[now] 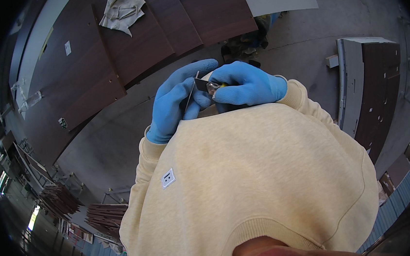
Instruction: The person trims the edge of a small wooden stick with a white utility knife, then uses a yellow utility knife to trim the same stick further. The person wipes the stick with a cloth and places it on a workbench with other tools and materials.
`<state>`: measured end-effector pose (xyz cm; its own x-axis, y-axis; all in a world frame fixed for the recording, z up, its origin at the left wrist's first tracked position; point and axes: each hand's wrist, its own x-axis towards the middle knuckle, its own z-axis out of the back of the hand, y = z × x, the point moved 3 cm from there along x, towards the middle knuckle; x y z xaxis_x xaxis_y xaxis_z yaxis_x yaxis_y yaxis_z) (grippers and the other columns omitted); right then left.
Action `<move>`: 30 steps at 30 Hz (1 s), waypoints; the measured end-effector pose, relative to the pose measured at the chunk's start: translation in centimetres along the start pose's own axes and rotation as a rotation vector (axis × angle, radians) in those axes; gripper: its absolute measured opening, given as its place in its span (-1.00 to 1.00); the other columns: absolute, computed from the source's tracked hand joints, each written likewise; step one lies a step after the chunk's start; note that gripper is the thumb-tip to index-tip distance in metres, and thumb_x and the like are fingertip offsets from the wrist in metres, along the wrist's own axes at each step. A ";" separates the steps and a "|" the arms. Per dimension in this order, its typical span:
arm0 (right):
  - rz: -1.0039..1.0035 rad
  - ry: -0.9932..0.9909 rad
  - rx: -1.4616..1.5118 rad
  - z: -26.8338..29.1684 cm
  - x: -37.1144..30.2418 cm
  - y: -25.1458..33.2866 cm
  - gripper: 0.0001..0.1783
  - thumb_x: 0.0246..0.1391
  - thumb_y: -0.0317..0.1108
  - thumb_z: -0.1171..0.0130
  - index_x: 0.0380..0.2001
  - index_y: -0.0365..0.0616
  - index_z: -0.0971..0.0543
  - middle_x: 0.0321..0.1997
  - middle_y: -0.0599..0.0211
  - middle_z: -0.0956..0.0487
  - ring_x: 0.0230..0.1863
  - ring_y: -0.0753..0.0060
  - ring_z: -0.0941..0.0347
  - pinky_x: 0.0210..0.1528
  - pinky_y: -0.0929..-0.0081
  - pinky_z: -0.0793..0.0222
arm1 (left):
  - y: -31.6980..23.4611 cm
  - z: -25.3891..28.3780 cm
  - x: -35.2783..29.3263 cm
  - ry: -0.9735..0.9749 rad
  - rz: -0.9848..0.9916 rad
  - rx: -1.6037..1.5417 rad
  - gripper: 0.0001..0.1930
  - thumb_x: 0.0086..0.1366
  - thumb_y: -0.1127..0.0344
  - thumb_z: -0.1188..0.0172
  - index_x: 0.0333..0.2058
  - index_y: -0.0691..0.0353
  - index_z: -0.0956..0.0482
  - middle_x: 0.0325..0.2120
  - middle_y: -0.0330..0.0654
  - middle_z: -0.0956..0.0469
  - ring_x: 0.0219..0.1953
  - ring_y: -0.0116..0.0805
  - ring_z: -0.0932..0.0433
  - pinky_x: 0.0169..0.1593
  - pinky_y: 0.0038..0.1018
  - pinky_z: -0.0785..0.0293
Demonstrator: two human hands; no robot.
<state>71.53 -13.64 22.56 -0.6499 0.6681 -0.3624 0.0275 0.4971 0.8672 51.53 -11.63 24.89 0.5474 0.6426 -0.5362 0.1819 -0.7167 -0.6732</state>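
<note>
Both my hands wear blue gloves and meet in front of my chest. My left hand (168,104) is closed around a thin flat plate (190,96), seen nearly edge-on. Closed too, my right hand (250,82) grips a small scraper-like tool with a dark flat blade (201,84), a shiny metal part and a bit of yellow by the fingers. The blade's left end meets or nearly meets the thin plate; I cannot tell whether they touch. Most of the tool's handle is hidden inside my right glove.
Dark brown panels (144,45) lie beyond my hands, with a crumpled pale cloth (123,11) on them. A clear bottle (32,100) lies at the far left. To the right stands a stack of panels (374,88). More brown boards (106,218) are piled at the lower left.
</note>
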 end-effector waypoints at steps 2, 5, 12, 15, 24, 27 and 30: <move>0.020 -0.011 0.001 -0.1 0.0 0.3 -0.61 0.30 -0.06 -0.24 -0.20 -0.23 -0.70 -0.35 0.28 -0.58 -0.34 0.45 -0.46 -0.26 0.42 -0.36 | 0.7 -0.1 0.1 -0.006 0.001 -0.032 -0.45 0.56 0.13 -0.01 0.31 0.45 -0.44 -0.21 -0.18 -0.68 -0.63 -0.72 -0.32 -0.42 -0.79 -0.34; 0.068 -0.076 0.001 0.2 -0.2 0.3 -0.63 0.30 -0.07 -0.24 -0.21 -0.22 -0.70 -0.36 0.32 -0.58 -0.33 0.47 -0.45 -0.25 0.43 -0.36 | 1.4 0.4 0.2 0.055 0.074 -0.222 -0.40 0.58 0.05 -0.03 0.35 0.44 -0.40 -0.21 -0.23 -0.66 -0.65 -0.72 -0.30 -0.49 -0.80 -0.29; 0.119 -0.134 0.049 0.2 -0.4 -0.5 -0.67 0.33 -0.13 -0.24 -0.22 -0.23 -0.69 -0.36 0.35 -0.57 -0.33 0.49 -0.42 -0.23 0.42 -0.36 | 0.3 -1.1 -0.2 -0.014 0.073 -0.115 -0.53 0.66 0.16 0.03 0.33 0.38 -0.45 -0.24 -0.18 -0.69 -0.55 -0.65 -0.48 -0.53 -0.75 -0.34; 0.112 -0.122 -0.069 0.3 -0.5 -0.2 -0.66 0.34 -0.13 -0.23 -0.21 -0.23 -0.70 -0.36 0.35 -0.58 -0.32 0.49 -0.43 -0.24 0.42 -0.36 | 0.3 -1.5 -0.7 -0.042 0.067 -0.016 -0.52 0.66 0.17 0.02 0.36 0.37 -0.43 -0.20 -0.17 -0.69 -0.52 -0.64 -0.52 -0.49 -0.75 -0.38; 0.107 -0.098 -0.112 0.0 -0.6 0.0 -0.64 0.32 -0.10 -0.23 -0.19 -0.24 -0.71 -0.39 0.26 -0.62 -0.40 0.43 -0.45 -0.31 0.39 -0.36 | 1.5 -0.6 -1.1 0.153 -0.019 0.030 -0.41 0.65 -0.01 0.02 0.41 0.31 -0.37 -0.15 -0.21 -0.65 -0.49 -0.70 -0.47 -0.41 -0.74 -0.36; 0.047 -0.086 -0.172 -0.2 -0.9 -0.2 -0.63 0.33 -0.10 -0.23 -0.20 -0.25 -0.70 -0.43 0.25 -0.60 -0.41 0.42 -0.45 -0.32 0.37 -0.37 | 2.0 -0.1 -0.9 0.182 -0.051 0.010 -0.43 0.64 0.02 0.03 0.41 0.31 -0.37 -0.09 -0.19 -0.63 -0.44 -0.68 -0.50 -0.38 -0.74 -0.38; 0.085 -0.025 -0.214 -0.2 -0.6 0.1 -0.63 0.33 -0.11 -0.22 -0.22 -0.26 -0.69 -0.44 0.23 -0.60 -0.41 0.40 -0.45 -0.32 0.35 -0.37 | 1.1 -0.8 -1.3 0.117 0.011 0.098 -0.46 0.62 0.12 -0.03 0.41 0.31 -0.37 -0.02 -0.16 -0.62 -0.32 -0.63 -0.56 -0.29 -0.71 -0.45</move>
<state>71.74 -14.15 22.91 -0.6330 0.7172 -0.2912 -0.0825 0.3115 0.9466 51.63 -13.52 25.25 0.6416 0.5948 -0.4844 0.0979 -0.6899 -0.7173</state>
